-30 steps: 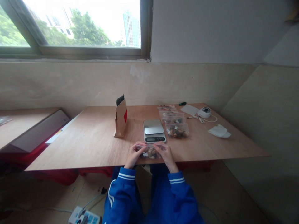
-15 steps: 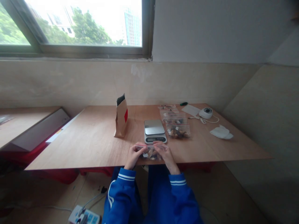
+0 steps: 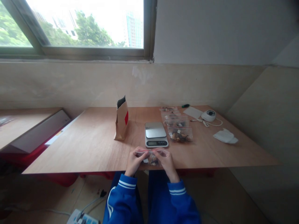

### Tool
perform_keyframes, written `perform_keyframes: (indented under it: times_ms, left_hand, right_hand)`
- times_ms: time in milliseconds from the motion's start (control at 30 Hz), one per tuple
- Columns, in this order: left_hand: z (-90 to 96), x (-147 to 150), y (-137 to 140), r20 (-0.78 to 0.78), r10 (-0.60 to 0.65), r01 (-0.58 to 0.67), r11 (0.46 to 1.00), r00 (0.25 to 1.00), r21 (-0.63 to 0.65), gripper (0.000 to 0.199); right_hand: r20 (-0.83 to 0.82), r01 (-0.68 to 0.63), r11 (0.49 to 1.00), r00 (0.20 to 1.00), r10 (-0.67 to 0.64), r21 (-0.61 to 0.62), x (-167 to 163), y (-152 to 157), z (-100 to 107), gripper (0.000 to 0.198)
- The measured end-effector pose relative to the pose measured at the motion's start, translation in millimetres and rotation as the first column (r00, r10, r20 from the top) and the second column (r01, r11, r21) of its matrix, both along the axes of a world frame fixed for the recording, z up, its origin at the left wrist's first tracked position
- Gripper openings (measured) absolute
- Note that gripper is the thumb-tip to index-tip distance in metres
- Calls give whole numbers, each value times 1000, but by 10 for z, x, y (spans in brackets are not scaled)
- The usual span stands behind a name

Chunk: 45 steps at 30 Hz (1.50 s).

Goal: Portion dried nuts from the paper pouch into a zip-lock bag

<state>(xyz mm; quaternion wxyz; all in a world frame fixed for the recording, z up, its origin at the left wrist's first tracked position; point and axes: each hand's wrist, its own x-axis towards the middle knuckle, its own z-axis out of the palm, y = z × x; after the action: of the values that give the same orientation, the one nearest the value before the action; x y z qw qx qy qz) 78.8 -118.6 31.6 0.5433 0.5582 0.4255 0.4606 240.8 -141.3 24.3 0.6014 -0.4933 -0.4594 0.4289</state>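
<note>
Both hands pinch the red-lined top of a clear zip bag [image 3: 153, 159] at the table's front edge. Brown dried pieces and a small white label show inside it. My left hand [image 3: 136, 159] grips the left part of the seal, and my right hand [image 3: 165, 158] grips the right part, thumbs close together near the middle. Just beyond the hands stands a kitchen scale [image 3: 155, 130] with a bare steel plate; its display cannot be read. Right of the scale, several filled zip bags [image 3: 180, 134] lie in a row running away from me.
An open brown paper bag [image 3: 121, 121] stands left of the scale. At the right lie a white dome camera [image 3: 208, 115] with its cable, a white sheet [image 3: 192, 112], crumpled white material [image 3: 225, 136] and a green-handled tool [image 3: 185, 106]. A power strip [image 3: 83, 217] is on the floor.
My hands have drawn closer together along the zip bag's top, the right one moving inward over the seal. The whole view has shifted slightly, and the other things stay in place.
</note>
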Motion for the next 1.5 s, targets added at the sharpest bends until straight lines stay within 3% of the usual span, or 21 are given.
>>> perform_keyframes:
  times_ms: [167,467,667,933,1200,1367,1500]
  left_hand:
    - [-31,13,-2,19,39,-39,998,999,-48,27]
    - [16,34,42,3,-37,36,999,999,29,25]
    - [12,54,29,50,-1,4,998,999,-61,26]
    - [63,73,9,70,48,-43,997,996,-70,29]
    - [-4,19,16,80,47,-42,997,996,-61,28]
    - [-4,5,21,100,38,-30,996,994,-79,28]
    - [16,-16,22,127,25,-10,993,992,-113,28]
  right_hand:
    - [6,91,996,996,-91,4,-75,28,-14,29]
    - [-29,-103,995,994,103,-18,-19,13,77,30]
    - [-19,29,999,999,-29,-15,-57,23,52,31]
    - [-20,-90,996,996,90,-9,-102,-13,122,26]
    - [46,-66,998,997,65,22,-158,15,110,21]
    - [19,11,1000,1000,-12,21,-183,34,51,24]
    - [-34,-11,1000,999,10,-18,-186,29,-1,24]
